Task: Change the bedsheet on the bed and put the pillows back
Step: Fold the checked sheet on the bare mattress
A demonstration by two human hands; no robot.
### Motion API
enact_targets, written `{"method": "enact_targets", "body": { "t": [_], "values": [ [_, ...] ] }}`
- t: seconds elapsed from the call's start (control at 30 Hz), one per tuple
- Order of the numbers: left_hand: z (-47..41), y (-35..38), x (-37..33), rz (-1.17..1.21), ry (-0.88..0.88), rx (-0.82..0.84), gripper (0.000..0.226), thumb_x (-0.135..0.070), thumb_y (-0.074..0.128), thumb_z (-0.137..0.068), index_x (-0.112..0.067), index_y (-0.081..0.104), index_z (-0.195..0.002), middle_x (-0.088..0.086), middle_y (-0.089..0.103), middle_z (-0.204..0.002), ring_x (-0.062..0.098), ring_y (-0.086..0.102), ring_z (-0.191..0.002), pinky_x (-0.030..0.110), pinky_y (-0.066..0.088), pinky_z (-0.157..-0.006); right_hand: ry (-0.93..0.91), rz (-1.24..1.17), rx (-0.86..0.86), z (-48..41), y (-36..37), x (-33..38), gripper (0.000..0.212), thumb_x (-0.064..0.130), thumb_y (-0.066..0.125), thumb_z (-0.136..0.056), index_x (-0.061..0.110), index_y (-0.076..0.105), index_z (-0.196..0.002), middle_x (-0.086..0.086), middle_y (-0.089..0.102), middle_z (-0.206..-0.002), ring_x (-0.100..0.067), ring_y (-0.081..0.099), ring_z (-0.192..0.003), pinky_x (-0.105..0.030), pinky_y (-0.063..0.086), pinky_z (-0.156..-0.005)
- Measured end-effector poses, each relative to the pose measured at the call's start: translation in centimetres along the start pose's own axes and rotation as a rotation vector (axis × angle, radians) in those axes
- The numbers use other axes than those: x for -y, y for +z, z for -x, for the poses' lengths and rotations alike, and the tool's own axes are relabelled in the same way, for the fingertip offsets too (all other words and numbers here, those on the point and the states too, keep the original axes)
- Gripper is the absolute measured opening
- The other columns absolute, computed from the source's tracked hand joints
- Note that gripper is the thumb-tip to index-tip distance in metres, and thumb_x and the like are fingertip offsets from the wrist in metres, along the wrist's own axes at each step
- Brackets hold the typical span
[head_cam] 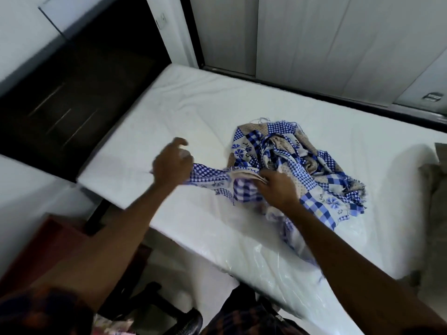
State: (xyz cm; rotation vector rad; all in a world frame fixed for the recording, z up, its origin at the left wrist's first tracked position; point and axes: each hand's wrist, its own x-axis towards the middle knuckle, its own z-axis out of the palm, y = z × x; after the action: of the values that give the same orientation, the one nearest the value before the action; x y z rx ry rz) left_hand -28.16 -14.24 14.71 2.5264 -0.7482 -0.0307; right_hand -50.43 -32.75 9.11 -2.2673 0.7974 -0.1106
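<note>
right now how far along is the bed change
Done: the mattress is bare, no old sheet on it. In hand: the blue checked sheet lies bunched on it, the left grip and right grip holding one edge. Left: spreading and tucking it, then the pillows; none clearly in view.

A dark wooden panel [72,93] crossed by thin pale lines fills the 10 o'clock area. A wall switch [161,20] sits at 11 o'clock. White wardrobe doors [314,39] span 12 to 2 o'clock, with a metal recessed handle [433,96] toward 3 o'clock. A red-brown box [48,247] stands at 8 o'clock, and a blurred black frame [154,308] at 6 o'clock on the white floor [205,293].
</note>
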Motion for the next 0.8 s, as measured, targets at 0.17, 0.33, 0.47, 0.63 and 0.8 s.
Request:
{"method": "enact_targets", "body": {
  "t": [0.17,0.33,0.47,0.63,0.8],
  "values": [
    [5.1,1.9,-8.1,0.062,0.269,0.342,0.063,-0.021,0.057,-0.068,-0.028,0.055,-0.13,0.001,0.048,-0.108,0.027,0.061,-0.077,0.036,0.052,-0.066,-0.182,0.061,-0.133,-2.0,-0.9,8.6,0.023,0.031,0.055,-0.087,0.016,0.073,-0.091,-0.007,0.071,-0.081,-0.029,0.066,-0.076,-0.031,0.041,-0.06],
    [3.9,0.7,-9.2,-0.002,0.27,0.19,0.031,-0.023,0.041,-0.076,-0.01,0.069,-0.082,0.003,0.063,-0.095,0.028,0.06,-0.081,0.034,0.046,-0.067,-0.316,-0.129,-0.24,0.2,-1.7,7.1,0.028,0.034,0.05,-0.09,0.014,0.07,-0.087,-0.003,0.067,-0.067,-0.021,0.053,-0.055,-0.029,0.035,-0.052],
    [3.7,-1.0,-9.8,0.238,0.039,0.066,0.01,-0.017,0.036,-0.063,-0.017,0.04,-0.053,0.0,0.038,-0.053,0.022,0.039,-0.062,0.034,0.026,-0.058,-0.146,0.029,-0.203,2.7,-0.8,2.3,0.04,0.015,0.06,-0.086,0.028,0.061,-0.124,-0.007,0.073,-0.089,-0.029,0.066,-0.073,-0.033,0.049,-0.059],
    [2.1,-5.1,-6.4,0.803,-0.715,-0.284,0.027,-0.017,0.041,-0.099,-0.025,0.046,-0.074,-0.008,0.055,-0.042,0.013,0.046,-0.065,0.028,0.039,-0.058,0.255,0.303,0.05,7.7,-0.3,-5.9,0.04,0.022,0.049,-0.096,0.028,0.053,-0.135,-0.013,0.069,-0.114,-0.035,0.065,-0.101,-0.038,0.051,-0.076],
    [4.7,-4.9,-3.5,0.733,-0.331,-0.252,0.012,-0.017,0.052,-0.083,-0.028,0.055,-0.087,-0.006,0.054,-0.07,0.01,0.051,-0.066,0.034,0.049,-0.067,0.073,0.001,-0.185,6.2,-3.5,-0.1,0.039,0.029,0.053,-0.09,0.027,0.064,-0.127,-0.009,0.074,-0.108,-0.033,0.069,-0.093,-0.037,0.055,-0.076]
  ]
}}
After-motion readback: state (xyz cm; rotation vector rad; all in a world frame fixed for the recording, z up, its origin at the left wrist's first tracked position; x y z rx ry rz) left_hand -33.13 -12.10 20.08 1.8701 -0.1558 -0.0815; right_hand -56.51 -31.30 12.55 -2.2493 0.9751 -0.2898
